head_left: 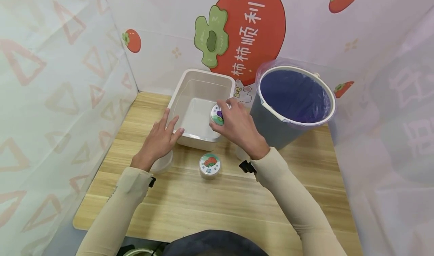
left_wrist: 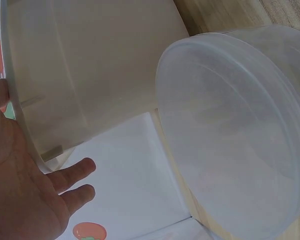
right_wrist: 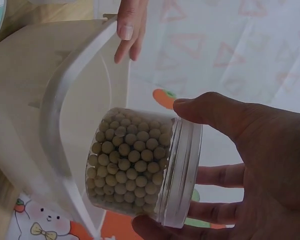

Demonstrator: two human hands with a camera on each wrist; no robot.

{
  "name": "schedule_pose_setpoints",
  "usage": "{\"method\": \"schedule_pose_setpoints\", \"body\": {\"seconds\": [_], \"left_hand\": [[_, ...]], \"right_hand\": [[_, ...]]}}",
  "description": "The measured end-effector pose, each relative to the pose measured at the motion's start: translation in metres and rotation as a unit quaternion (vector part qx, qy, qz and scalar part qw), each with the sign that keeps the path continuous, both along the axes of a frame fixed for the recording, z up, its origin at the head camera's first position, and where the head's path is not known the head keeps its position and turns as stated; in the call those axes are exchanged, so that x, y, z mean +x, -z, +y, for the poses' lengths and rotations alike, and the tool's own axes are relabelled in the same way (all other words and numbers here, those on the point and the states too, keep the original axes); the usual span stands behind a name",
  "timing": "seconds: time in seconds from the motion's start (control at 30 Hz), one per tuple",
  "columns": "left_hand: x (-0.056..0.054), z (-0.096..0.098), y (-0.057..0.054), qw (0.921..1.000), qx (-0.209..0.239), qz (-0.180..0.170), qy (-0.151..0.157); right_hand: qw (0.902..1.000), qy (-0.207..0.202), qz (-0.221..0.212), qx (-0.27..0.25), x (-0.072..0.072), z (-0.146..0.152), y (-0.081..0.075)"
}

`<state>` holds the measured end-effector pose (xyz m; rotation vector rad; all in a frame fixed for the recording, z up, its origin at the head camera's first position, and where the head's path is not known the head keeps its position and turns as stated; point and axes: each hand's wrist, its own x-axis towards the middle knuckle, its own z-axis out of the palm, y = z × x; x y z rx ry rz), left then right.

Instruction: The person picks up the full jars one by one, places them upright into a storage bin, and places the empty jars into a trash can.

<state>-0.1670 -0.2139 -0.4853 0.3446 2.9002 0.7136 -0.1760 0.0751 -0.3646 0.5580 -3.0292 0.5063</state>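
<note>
Hands: left (head_left: 157, 141) touches tub (head_left: 194, 142), right (head_left: 239, 124) grips jar (right_wrist: 135, 165).

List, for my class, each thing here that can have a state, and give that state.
bead jar: lidded, held
red-fruit jar: lidded, upright
basin: upright, uncovered
bin: uncovered, bag-lined
left hand: fingers spread, touching basin rim
right hand: gripping bead jar
translucent container by left hand: lid state unclear
pale object by right hand: mostly hidden, state unclear

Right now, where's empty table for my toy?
Bare table lies in front of the standing jar, between the sleeves. More lies right of the right sleeve, plus a strip left of the white tub. Crowded: around the tub, with bin, left hand, right hand and held jar.
</note>
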Motion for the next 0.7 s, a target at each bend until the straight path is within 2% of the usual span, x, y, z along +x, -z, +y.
{"method": "schedule_pose_setpoints", "body": {"seconds": [0.2, 0.7], "left_hand": [[0.000, -0.001, 0.000, 1.0000, -0.006, -0.001, 0.001], [0.001, -0.001, -0.002, 1.0000, -0.007, 0.003, -0.004]], "right_hand": [[0.9995, -0.020, -0.001, 0.022, -0.011, -0.012, 0.003], [0.9959, -0.037, -0.062, 0.055, -0.039, -0.046, 0.007]]}}
